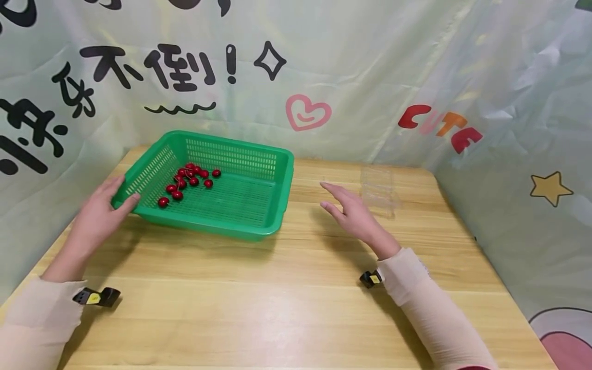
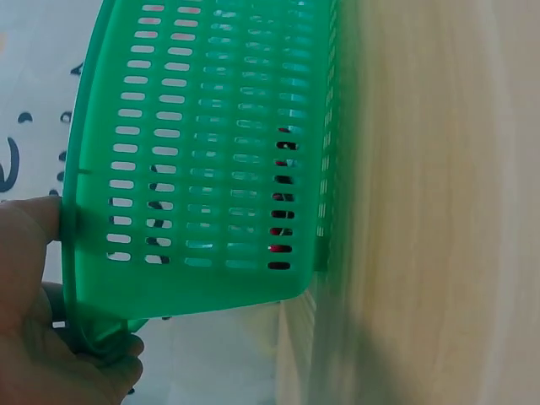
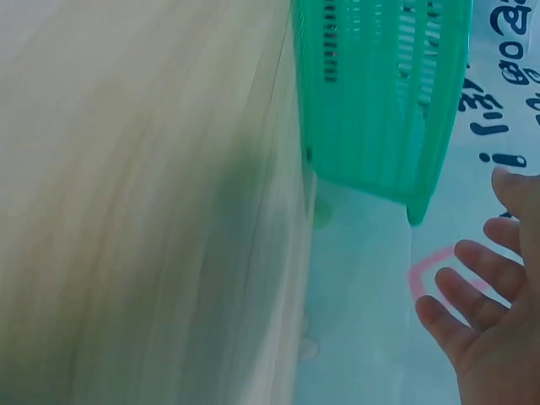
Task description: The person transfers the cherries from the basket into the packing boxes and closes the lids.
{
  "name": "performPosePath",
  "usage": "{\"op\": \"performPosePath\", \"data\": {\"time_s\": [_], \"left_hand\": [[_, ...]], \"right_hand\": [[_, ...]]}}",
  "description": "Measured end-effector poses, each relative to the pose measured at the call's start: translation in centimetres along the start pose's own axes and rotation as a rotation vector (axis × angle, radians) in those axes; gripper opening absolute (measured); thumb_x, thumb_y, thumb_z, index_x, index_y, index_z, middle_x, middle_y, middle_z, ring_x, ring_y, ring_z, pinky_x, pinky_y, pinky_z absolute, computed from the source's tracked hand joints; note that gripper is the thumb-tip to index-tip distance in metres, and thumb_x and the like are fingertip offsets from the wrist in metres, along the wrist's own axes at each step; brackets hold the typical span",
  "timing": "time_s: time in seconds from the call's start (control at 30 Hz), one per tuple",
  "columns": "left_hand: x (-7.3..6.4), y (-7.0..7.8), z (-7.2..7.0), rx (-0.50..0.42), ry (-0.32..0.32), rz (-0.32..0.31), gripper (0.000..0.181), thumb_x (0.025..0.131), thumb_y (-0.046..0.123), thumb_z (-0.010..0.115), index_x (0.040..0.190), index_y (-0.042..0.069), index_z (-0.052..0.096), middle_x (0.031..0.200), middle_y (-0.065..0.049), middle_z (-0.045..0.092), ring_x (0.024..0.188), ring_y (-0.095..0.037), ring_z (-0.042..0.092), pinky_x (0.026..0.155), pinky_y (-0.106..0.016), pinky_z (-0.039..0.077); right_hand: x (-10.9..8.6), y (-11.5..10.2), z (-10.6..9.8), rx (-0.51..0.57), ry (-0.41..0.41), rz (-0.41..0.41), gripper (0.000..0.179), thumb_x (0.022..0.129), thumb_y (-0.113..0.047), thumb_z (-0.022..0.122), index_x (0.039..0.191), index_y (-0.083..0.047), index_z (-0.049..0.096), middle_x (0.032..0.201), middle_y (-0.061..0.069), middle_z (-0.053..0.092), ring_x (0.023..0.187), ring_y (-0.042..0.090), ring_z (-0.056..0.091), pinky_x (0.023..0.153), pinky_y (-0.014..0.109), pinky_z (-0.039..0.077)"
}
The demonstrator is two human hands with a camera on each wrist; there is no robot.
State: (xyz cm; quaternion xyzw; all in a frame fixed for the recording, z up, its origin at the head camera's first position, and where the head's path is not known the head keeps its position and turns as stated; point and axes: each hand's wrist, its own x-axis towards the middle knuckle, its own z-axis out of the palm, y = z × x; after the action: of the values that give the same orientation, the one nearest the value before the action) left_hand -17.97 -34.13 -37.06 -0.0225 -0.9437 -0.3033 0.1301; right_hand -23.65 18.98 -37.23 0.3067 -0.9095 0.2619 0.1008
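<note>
A green plastic basket [image 1: 213, 227] with slotted walls stands at the back left of the table. Several dark red cherries [image 1: 177, 195], some with stems, lie on its floor toward the left end. My left hand [image 1: 99, 213] grips the rim at the basket's left end. In the left wrist view, the thumb [image 2: 38, 215] presses the rim while fingertips curl round the corner. Off to the basket's right, my right hand [image 1: 353, 216] hovers over the table with fingers extended and nothing in it. The right wrist view shows those fingers [image 3: 472, 295] spread apart, away from the basket wall [image 3: 363, 126].
A clear plastic container [image 1: 376, 187] sits on the wooden table [image 1: 277, 308] behind the right hand. A printed cloth [image 1: 361, 67] hangs along the back and both sides of the table. Each sleeve carries a small black wrist camera [image 1: 96, 297].
</note>
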Motion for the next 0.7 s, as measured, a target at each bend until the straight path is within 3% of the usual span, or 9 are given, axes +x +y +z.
{"op": "performPosePath", "data": {"time_s": [0.33, 0.5, 0.7], "left_hand": [[-0.6, 1.5, 0.2, -0.052, -0.010, 0.044, 0.070, 0.102, 0.033, 0.052, 0.150, -0.010, 0.024, 0.144, -0.042, 0.027, 0.129, -0.060, 0.027, 0.102, -0.072, 0.021], [0.6, 0.8, -0.4, -0.103, -0.026, 0.093, 0.065, 0.104, 0.030, 0.048, 0.152, -0.005, 0.023, 0.149, -0.039, 0.021, 0.135, -0.058, 0.020, 0.107, -0.070, 0.014], [2.2, -0.7, -0.9, -0.150, -0.091, 0.193, 0.059, 0.104, 0.026, 0.045, 0.156, 0.006, 0.023, 0.158, -0.028, 0.014, 0.144, -0.048, 0.008, 0.111, -0.067, 0.004]], "right_hand": [[1.2, -1.9, 1.2, 0.265, -0.027, 0.087, 0.059, 0.103, -0.038, 0.046, 0.155, -0.015, 0.030, 0.154, 0.007, 0.036, 0.137, 0.025, 0.040, 0.107, 0.048, 0.038], [1.9, -2.6, 1.9, 0.223, -0.006, 0.095, 0.063, 0.102, -0.046, 0.045, 0.155, -0.015, 0.029, 0.155, 0.008, 0.033, 0.139, 0.026, 0.036, 0.109, 0.048, 0.035], [2.7, -3.7, 2.8, 0.073, -0.012, -0.009, 0.061, 0.105, -0.046, 0.037, 0.155, -0.013, 0.029, 0.158, 0.009, 0.029, 0.145, 0.025, 0.025, 0.115, 0.048, 0.024]]}}
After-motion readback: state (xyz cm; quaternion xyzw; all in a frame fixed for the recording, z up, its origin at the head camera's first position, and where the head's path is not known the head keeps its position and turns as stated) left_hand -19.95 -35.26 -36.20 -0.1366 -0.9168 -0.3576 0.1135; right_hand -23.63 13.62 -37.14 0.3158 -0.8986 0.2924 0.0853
